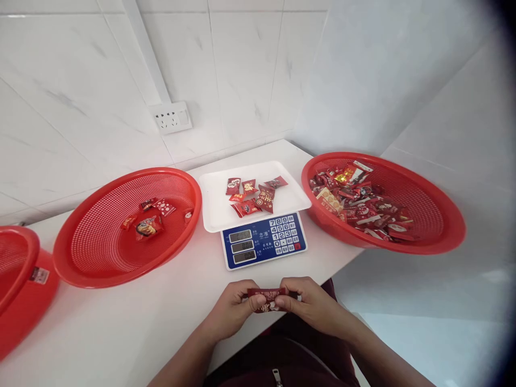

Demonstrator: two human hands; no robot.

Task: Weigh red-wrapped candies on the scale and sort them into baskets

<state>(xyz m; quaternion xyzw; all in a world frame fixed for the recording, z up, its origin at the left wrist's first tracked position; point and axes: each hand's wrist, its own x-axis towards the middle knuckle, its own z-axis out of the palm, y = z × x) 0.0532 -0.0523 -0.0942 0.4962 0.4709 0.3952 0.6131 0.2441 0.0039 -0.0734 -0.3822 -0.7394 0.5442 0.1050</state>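
Between my two hands is a dark red snack packet [266, 299] with pale printing, held just in front of the table's near edge. My left hand [236, 309] pinches its left end, thumb on top. On the other end, my right hand [308, 303] closes with thumb and fingers. Beyond them stands a blue-fronted digital scale [264, 242] with number keys and three small displays. Its white tray [213, 207] bears several red wrapped snacks [264, 199], lying loosely together.
A red mesh basket [439, 236] on the right holds a heap of wrapped snacks. Another red basket [80, 242], left of the scale, has a few packets [148, 228] in it. A third red basket [36, 301] is cut off at the left edge. Behind is a tiled wall with a socket [172, 117].
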